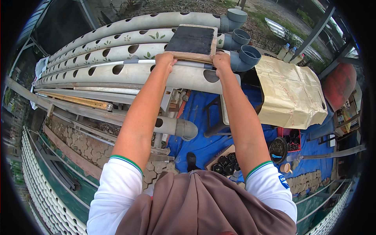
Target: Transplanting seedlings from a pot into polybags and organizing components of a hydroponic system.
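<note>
A wooden-framed panel with a dark top (pixel 190 39) lies across the white PVC pipes with cut holes. Whether that dark surface is a sheet or soil I cannot tell. My left hand (pixel 165 61) grips the frame's near left corner. At the near right corner, my right hand (pixel 221 60) is closed around the frame's edge. Green leaf shapes decorate one pipe (pixel 163 50) to the left of the panel. Just below my hands runs another holed pipe (pixel 182 77). Grey elbow fittings (pixel 249 55) cap the pipes' right ends.
Brown paper (pixel 289 91) covers a surface at right, with bottles (pixel 289 53) behind it. A stool (pixel 218 117) stands on the blue tarp (pixel 195 108). Black pots (pixel 226 165) sit near my feet; a lower pipe (pixel 188 129) juts out at left.
</note>
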`<state>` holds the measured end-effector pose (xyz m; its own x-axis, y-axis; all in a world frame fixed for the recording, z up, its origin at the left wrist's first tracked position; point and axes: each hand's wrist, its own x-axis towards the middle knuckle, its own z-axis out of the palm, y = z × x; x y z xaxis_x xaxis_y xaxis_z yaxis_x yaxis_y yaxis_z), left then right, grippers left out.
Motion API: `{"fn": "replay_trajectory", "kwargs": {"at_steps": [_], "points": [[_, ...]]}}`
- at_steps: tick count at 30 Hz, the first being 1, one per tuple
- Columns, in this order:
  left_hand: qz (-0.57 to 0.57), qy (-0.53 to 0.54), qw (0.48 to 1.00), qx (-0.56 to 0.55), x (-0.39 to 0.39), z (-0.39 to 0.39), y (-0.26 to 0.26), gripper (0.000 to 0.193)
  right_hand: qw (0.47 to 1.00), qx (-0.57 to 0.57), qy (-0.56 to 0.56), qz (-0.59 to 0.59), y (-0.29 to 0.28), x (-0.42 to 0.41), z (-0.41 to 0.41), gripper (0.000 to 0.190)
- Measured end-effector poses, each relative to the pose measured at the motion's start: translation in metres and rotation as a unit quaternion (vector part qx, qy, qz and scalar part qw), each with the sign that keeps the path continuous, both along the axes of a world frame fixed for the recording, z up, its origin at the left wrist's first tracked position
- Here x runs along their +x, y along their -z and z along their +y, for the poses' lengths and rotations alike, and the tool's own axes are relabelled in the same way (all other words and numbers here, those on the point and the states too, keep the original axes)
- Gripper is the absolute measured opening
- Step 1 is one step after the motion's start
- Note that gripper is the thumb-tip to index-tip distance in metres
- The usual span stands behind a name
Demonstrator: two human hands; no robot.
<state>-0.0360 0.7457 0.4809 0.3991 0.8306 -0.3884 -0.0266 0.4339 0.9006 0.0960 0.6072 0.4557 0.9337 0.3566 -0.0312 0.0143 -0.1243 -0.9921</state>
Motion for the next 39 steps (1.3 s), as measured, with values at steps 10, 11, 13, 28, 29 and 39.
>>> {"fn": "replay_trajectory", "kwargs": {"at_steps": [10, 11, 13, 28, 29, 39], "points": [[0.191, 0.090, 0.699, 0.683, 0.005, -0.038, 0.001, 0.060, 0.983, 0.089, -0.047, 0.153, -0.007, 0.005, -0.003, 0.032], [0.199, 0.135, 0.670, 0.702, 0.011, -0.049, 0.004, 0.057, 0.983, 0.089, -0.044, 0.154, -0.007, 0.003, -0.005, 0.032], [0.205, 0.181, 0.637, 0.720, 0.020, -0.057, 0.008, 0.055, 0.980, 0.077, -0.103, 0.150, -0.016, -0.007, -0.012, 0.040], [0.204, 0.108, 0.467, 0.854, 0.036, -0.047, 0.010, 0.036, 0.976, 0.097, -0.160, 0.109, -0.031, -0.017, -0.022, 0.042], [0.188, 0.093, 0.479, 0.853, 0.035, -0.046, 0.007, 0.033, 0.973, 0.086, -0.184, 0.111, -0.033, -0.015, -0.021, 0.038], [0.146, 0.058, 0.502, 0.851, 0.033, -0.036, 0.001, 0.025, 0.977, 0.145, -0.149, 0.041, -0.040, -0.017, 0.011, 0.017]]}}
